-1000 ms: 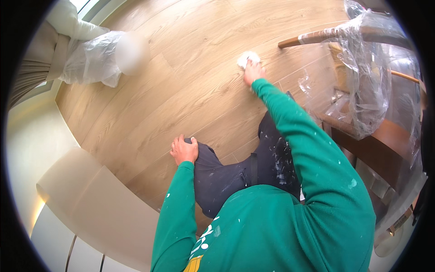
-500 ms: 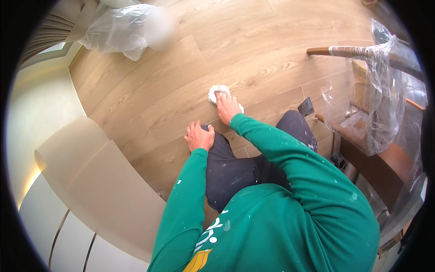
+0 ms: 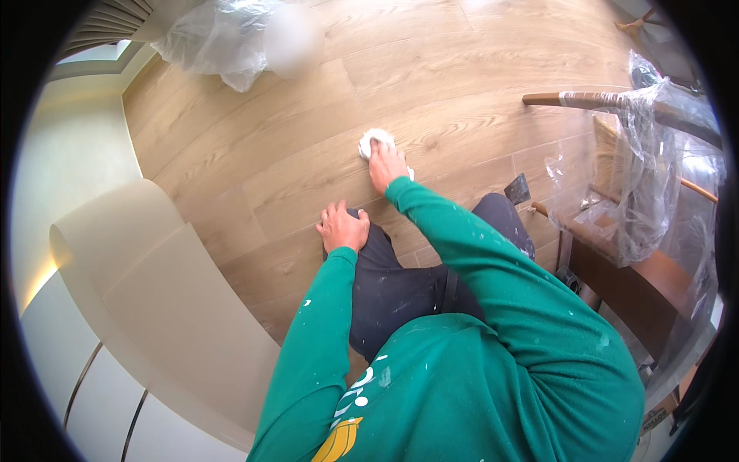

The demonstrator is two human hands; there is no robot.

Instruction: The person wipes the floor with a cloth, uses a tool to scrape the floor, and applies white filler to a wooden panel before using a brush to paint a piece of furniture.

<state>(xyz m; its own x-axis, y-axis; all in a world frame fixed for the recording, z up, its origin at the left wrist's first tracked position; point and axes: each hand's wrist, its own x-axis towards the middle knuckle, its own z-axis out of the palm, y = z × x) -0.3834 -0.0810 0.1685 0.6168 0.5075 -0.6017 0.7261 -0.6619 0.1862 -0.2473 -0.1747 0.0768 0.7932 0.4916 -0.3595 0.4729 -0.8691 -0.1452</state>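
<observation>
White crumpled rag lies on the wood-plank floor, mid-floor, pressed under the right hand, fingers bent over its near edge, gripping it. Left hand rests flat, open, on the person's dark-trousered knee, holding nothing. Green sleeves flecked with paint. Plastic-wrapped wooden chair toward the floor's right side; crumpled plastic sheet at the far left corner, well apart from the rag.

Home under renovation: wood-plank floor, chairs wrapped in plastic, loose plastic sheet, paint-flecked sleeve.
</observation>
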